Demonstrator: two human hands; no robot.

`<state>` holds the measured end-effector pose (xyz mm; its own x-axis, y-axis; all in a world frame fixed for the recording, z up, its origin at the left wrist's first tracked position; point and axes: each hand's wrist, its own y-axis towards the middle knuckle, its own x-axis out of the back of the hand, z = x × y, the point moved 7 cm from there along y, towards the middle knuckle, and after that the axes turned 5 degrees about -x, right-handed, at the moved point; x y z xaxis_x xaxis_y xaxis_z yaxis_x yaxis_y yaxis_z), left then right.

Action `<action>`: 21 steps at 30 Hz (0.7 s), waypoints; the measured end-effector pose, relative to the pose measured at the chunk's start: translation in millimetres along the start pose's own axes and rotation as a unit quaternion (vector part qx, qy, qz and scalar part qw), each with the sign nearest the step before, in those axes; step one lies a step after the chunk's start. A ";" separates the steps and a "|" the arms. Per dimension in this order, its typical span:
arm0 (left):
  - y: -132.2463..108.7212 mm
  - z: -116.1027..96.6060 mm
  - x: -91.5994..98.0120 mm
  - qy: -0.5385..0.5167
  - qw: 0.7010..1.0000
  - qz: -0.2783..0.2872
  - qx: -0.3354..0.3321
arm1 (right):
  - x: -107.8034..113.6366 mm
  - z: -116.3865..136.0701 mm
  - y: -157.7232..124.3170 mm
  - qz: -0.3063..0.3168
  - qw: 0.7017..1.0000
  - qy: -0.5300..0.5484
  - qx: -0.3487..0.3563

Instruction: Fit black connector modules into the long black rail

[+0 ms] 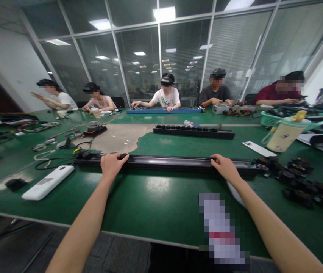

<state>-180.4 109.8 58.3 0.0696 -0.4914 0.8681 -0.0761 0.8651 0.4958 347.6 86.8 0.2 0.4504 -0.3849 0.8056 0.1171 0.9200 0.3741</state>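
A long black metal rail point(164, 162), like the housing of a power strip, lies crosswise on the green table in front of me. My left hand point(111, 165) is closed near its left part, with thumb and fingers on a small black piece point(123, 156) at the rail's top. Toward the right part, my right hand point(223, 167) pinches the rail's far edge, fingers curled and thumb at the front. A second black rail point(194, 131), carrying a row of black socket modules, lies farther back. Loose black modules point(290, 172) are heaped to the right of the near rail.
A white power bank-like object point(48, 182) and a black lump point(15, 184) lie at left. A white phone point(259, 149), a cream tumbler point(287, 133) and a green basket point(270, 119) stand at right. Cables lie at left. Several people sit across the table point(155, 212).
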 end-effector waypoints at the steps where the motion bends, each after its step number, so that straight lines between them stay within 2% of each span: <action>1: -0.3 -2.5 -0.1 0.000 1.000 -0.002 -0.005 | 0.2 0.4 -0.2 0.001 1.000 0.000 -0.001; 8: -2.8 -22.8 -0.8 -0.014 0.999 -0.022 -0.046 | 0.3 -0.6 -0.5 0.007 1.000 -0.003 -0.012; 21: -4.9 -25.2 -0.6 -0.004 0.999 -0.014 -0.034 | -0.7 -1.4 -0.2 0.012 1.000 -0.003 -0.015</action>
<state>-155.0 108.4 54.8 0.0623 -0.5162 0.8542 -0.0071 0.8556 0.5176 348.5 87.0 -1.1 0.4475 -0.3629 0.8173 0.1328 0.9308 0.3405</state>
